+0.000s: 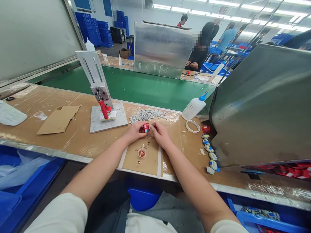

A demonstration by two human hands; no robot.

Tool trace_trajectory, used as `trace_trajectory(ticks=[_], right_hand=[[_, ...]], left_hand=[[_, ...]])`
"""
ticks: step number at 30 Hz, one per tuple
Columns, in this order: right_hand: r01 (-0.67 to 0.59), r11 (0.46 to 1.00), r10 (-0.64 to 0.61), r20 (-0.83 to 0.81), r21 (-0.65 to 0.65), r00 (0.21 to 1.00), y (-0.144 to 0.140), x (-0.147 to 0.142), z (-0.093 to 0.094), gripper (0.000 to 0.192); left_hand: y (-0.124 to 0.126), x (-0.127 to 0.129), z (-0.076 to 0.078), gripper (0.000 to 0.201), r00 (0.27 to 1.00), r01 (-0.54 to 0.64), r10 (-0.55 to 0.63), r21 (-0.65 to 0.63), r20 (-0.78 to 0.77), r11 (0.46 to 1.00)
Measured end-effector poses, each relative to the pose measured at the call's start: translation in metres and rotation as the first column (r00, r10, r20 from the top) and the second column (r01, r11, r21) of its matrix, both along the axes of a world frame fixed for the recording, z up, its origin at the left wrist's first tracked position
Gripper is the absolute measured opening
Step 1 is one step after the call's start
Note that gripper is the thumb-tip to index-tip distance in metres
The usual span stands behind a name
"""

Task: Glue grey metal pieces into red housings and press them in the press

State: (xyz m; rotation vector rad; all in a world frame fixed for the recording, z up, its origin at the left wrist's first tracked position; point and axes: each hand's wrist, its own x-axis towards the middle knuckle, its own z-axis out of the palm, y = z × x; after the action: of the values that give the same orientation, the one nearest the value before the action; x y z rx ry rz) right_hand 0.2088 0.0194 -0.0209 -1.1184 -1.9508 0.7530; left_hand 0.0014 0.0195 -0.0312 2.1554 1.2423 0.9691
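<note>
My left hand (136, 131) grips a small red part with white and light-blue faces (146, 128), perhaps a toy car body. Close against its right side, my right hand (159, 133) has thumb and fingers pinched together; what they hold is too small to make out. Below both hands, a small cup of red paste or liquid (142, 153) with a thin stick in it stands on a taped cardboard sheet (150, 165). Just beyond the hands lies a pile of small grey pieces (147, 114).
A toggle-clamp press with a red handle (104, 109) stands left. To the right are a blue-capped bottle (193, 109), a tape roll (192, 126) and a row of small parts (209, 149) beside a metal panel (262, 110). A green conveyor belt (145, 90) runs behind; people work beyond.
</note>
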Motion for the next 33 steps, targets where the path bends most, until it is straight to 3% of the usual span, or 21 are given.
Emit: trace_trajectory(ticks=[33], right_hand=[[-0.025,0.999,0.027,0.097,-0.026,0.995,-0.0009,-0.0017,-0.0027,0.021]], left_hand=[[0.0022,-0.0007,-0.0051,0.047,0.999,0.047,-0.047,-0.003,-0.001,0.999]])
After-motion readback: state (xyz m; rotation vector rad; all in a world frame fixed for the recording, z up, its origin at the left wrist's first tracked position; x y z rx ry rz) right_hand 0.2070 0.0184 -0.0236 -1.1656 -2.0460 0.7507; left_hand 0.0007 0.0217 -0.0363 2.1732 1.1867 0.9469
